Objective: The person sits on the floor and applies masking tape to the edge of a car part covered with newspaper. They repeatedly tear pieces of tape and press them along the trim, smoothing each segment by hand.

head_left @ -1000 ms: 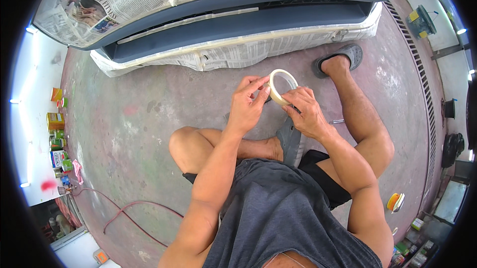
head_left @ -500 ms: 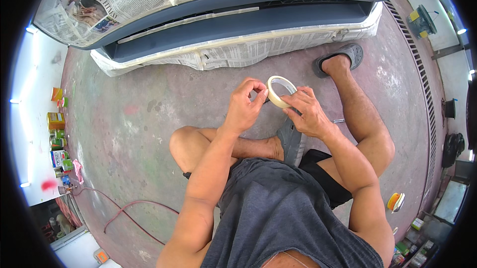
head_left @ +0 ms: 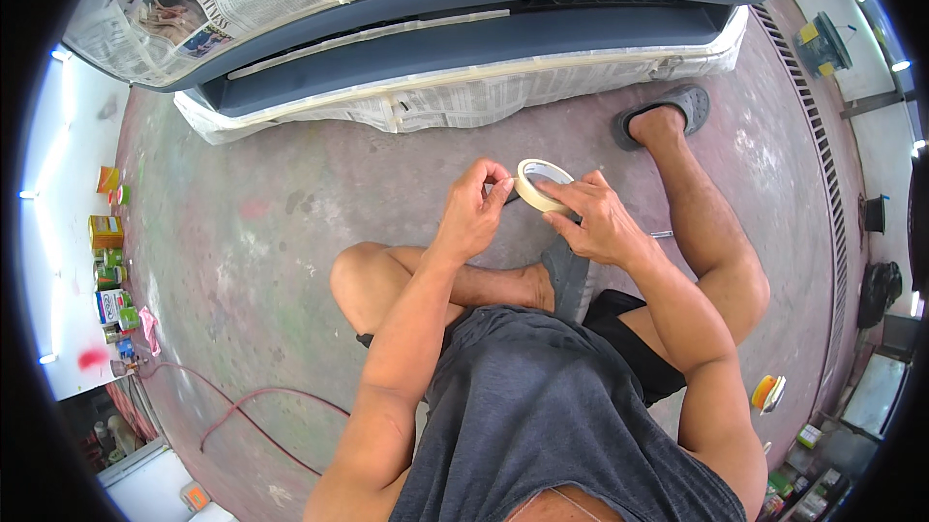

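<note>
A roll of cream masking tape (head_left: 530, 195) is held between my hands, above the floor in front of my bent leg. My right hand (head_left: 598, 219) is closed around the roll's right side, its fingers reaching over the ring and the thumb below. At the roll's left edge, the thumb and forefinger of my left hand (head_left: 474, 208) pinch together at what looks like the tape's end. Beyond my hands stands a car's rear part with a dark blue-grey panel (head_left: 464, 43), edged with tape and covered by newspaper (head_left: 319, 116).
Paint cans (head_left: 106, 232) line the left wall. A red hose (head_left: 242, 401) curls over the concrete floor (head_left: 252, 261). My shod right foot (head_left: 668, 116) rests ahead. An orange-and-white roll (head_left: 767, 393) lies at right, near a long floor grate (head_left: 837, 280).
The tape roll has tilted flatter and shifted slightly left in my right hand. My left hand has moved a little left and nearer me, still pinching at the roll's edge.
</note>
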{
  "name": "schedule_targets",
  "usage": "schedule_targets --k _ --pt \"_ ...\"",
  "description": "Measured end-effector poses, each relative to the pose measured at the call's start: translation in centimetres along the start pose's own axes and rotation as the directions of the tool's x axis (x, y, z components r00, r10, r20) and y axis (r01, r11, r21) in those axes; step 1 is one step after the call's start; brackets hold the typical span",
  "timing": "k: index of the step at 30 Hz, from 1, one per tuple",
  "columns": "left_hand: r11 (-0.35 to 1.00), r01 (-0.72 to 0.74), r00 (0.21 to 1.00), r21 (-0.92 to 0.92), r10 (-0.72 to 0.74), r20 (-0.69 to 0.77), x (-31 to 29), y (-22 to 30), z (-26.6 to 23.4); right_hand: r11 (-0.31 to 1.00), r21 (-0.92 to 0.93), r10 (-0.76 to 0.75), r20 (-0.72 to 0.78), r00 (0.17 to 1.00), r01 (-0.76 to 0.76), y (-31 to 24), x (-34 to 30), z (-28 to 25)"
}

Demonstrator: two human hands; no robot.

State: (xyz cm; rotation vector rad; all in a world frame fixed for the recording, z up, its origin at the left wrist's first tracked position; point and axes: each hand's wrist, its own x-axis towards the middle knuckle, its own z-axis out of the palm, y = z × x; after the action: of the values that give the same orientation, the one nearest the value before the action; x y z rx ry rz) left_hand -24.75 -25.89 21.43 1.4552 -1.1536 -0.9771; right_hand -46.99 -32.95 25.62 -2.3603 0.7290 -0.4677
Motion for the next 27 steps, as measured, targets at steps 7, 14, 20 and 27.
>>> schedule_targets --k 7,14,20,27 --pt "0.996 0.077 0.997 0.049 -0.079 0.020 -0.2 -0.2 -0.1 0.972 -0.198 0.146 0.101 0.984 -0.124 2.8 0.3 -0.1" --pt "0.919 0.145 0.986 -0.366 -0.165 -0.025 0.6 -1.0 -1.5 0.980 0.049 0.172 0.290 0.942 -0.194 0.4 2.6 -1.0" --pt "0.879 0.070 0.990 -0.471 -0.118 -0.075 0.2 1.0 -0.5 0.990 0.055 0.117 0.198 0.973 -0.130 0.0 3.0 -0.3" --pt "0.961 0.006 0.982 -0.277 -0.058 -0.179 -0.5 3.0 0.9 1.000 0.002 0.030 0.102 0.994 -0.030 0.6 2.9 1.1"
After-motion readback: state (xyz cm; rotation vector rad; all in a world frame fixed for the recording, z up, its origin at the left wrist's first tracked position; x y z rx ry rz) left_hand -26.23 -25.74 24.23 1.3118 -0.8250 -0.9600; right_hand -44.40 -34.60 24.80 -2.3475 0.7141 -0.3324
